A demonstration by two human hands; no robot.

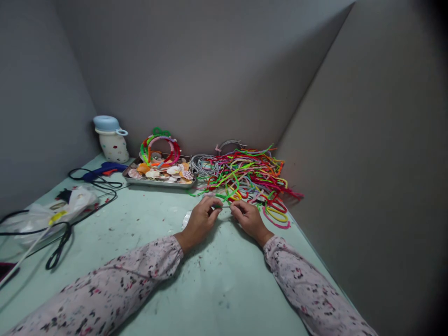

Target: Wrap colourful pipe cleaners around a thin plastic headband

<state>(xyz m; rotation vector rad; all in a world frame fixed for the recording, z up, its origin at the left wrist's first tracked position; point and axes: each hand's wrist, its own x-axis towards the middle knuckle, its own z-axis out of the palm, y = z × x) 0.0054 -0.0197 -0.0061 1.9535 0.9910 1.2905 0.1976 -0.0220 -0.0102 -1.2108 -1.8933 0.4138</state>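
My left hand (202,218) and my right hand (251,222) meet near the middle of the table, fingertips pinched and a small gap apart. A short, thin grey strand (227,206) spans that gap, pinched at both ends. A bit of green shows at my left fingertips; I cannot tell whether it belongs to the strand. Just beyond my hands lies a tangled heap of colourful pipe cleaners (254,170). Partly hidden behind my left wrist is a pale, shiny shell-like piece (186,218).
A metal tray (159,183) at the back holds seashells and pipe-cleaner rings (161,149). Coiled grey cord (205,165) lies beside it. At left are a white bottle (114,147) with a blue lid, a blue glue gun (105,171), black cable (93,212) and a plastic bag (80,203). Walls enclose the table.
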